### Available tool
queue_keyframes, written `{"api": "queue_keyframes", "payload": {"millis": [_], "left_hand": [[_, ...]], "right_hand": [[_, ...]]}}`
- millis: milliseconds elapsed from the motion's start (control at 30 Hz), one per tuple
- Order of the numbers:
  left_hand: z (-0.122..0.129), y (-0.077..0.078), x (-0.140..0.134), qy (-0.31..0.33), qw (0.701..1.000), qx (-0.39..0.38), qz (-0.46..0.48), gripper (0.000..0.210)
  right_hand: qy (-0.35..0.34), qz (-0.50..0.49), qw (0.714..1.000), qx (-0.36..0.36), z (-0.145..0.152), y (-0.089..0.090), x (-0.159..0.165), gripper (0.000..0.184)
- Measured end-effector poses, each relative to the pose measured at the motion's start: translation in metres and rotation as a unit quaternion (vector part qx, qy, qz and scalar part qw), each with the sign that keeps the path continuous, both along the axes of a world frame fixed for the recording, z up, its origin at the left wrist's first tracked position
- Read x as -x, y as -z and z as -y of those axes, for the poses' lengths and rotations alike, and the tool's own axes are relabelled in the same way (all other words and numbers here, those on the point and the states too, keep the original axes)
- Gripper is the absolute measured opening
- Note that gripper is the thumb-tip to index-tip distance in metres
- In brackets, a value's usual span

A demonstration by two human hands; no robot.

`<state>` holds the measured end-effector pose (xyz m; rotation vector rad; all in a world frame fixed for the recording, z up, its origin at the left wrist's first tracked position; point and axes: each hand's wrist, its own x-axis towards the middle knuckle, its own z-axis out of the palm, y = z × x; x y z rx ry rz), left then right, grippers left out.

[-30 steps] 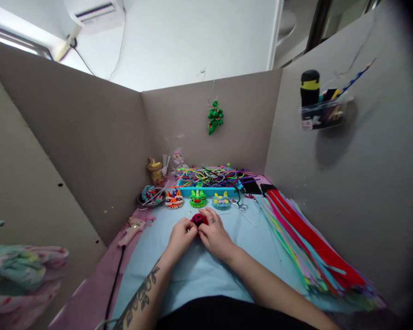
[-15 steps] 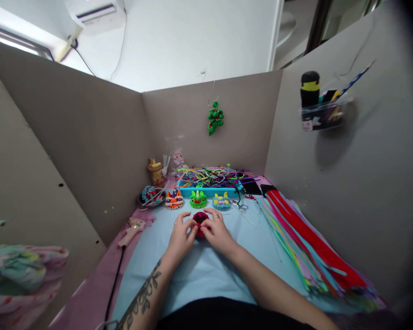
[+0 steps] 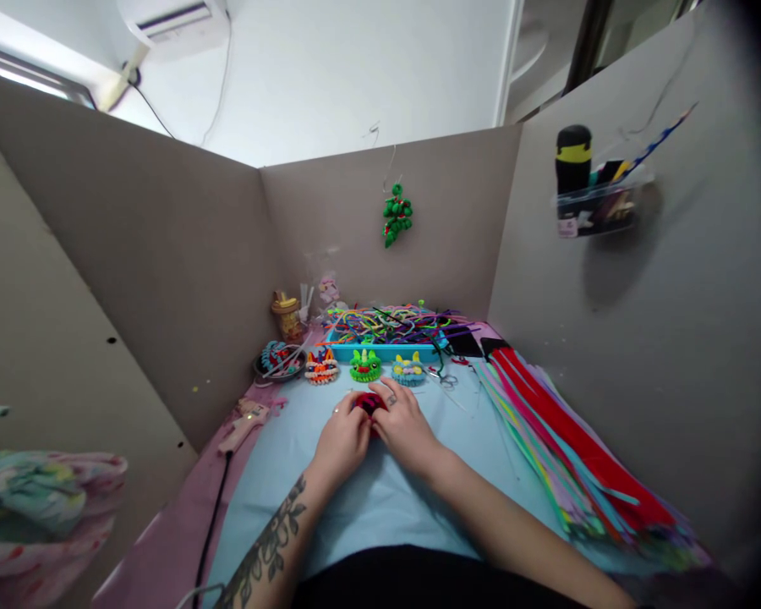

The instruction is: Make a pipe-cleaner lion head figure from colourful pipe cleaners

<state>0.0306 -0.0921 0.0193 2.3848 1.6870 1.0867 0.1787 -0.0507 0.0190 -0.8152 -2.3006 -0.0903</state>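
Between my hands is a small round red and dark piece (image 3: 370,404) that looks made of fuzzy pipe cleaners. My left hand (image 3: 343,433) grips its left side, with the fingers curled around it. On the other side my right hand (image 3: 403,423) holds it, thumb near the front and fingers over the far edge. Much of the piece is hidden by the fingers. Just beyond stand three finished-looking pipe-cleaner animal heads: an orange and white one (image 3: 321,367), a green one (image 3: 365,366) and a light blue and yellow one (image 3: 407,370).
A blue tray (image 3: 386,352) of loose pipe cleaners stands at the back. Scissors (image 3: 442,379) lie right of the heads. Bundled pipe cleaners (image 3: 583,448) cover the right side. At left are a pink glue gun (image 3: 244,427) with a black cord and a bowl (image 3: 279,364).
My fingers have closed in further around the red piece, covering more of it. My left hand has turned inward, its fingers now curled. The things on the table have stayed in place.
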Motion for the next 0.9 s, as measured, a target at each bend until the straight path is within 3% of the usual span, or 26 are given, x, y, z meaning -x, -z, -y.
{"api": "queue_keyframes", "payload": {"millis": [167,333,533,633,900], "left_hand": [[0.001,0.0,-0.004,-0.012,1.0,-0.011,0.004,0.015],[0.0,0.005,-0.001,-0.02,0.998,0.01,0.05,0.014],[-0.006,0.013,0.009,0.004,0.994,0.023,0.109,0.015],[-0.005,0.014,0.012,0.013,0.994,0.021,0.111,0.016],[0.0,0.014,0.007,0.032,0.999,-0.002,0.011,0.017]], "right_hand": [[-0.026,-0.017,0.999,0.016,0.0,0.005,0.003,0.024],[-0.016,-0.051,0.998,0.023,0.0,0.008,0.003,0.018],[-0.036,-0.118,0.983,0.133,-0.006,0.006,-0.005,0.024],[-0.033,-0.08,0.983,0.159,-0.007,0.006,-0.01,0.03],[-0.038,-0.004,0.977,0.21,-0.008,0.02,-0.007,0.019]]}}
